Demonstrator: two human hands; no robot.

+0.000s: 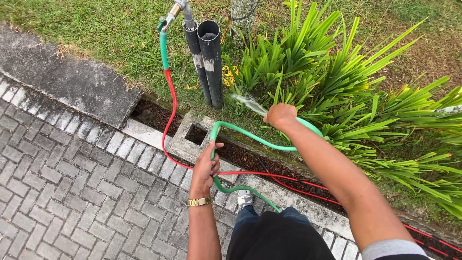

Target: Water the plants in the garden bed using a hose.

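Grey brick paving (72,183) meets a leaf-filled drain channel (250,159) and a grassy bed of long-leaved plants (365,96). A green garden hose (250,137) loops from the person's knees up to the plants; it looks light, soft and bendy, likely wet and slick, best held near its end and mid-length. The right hand (280,115) is closed round the spraying end, the left hand (207,166) wrapped round the loop below.

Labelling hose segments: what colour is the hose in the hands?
Green. The hose runs from the left hand to the right hand; seen in the head view.
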